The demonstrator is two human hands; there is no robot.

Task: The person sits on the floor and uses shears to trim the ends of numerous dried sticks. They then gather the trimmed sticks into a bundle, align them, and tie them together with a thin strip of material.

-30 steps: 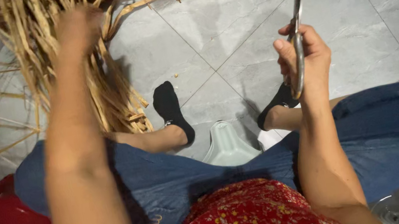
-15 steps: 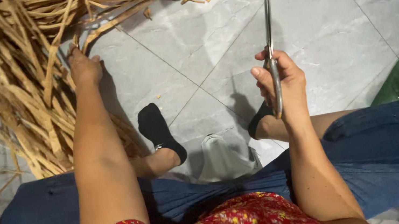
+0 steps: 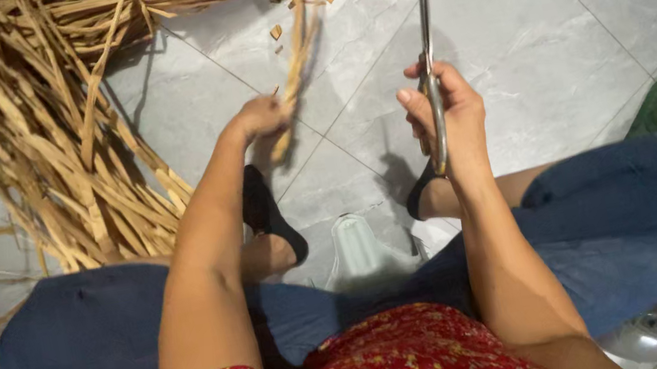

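We see the left hand (image 3: 258, 118) with its fingers closed around the near end of a few dry reed strips (image 3: 302, 31). Their long axis runs away from us, toward the far side and a little to the right. The right hand (image 3: 445, 105) grips the scissors (image 3: 428, 59), fingers wrapped on the handles, blades together and pointing far. The strips lie just left of the blades, apart from them. A big reed pile (image 3: 42, 145) lies left on the tiled floor (image 3: 585, 4).
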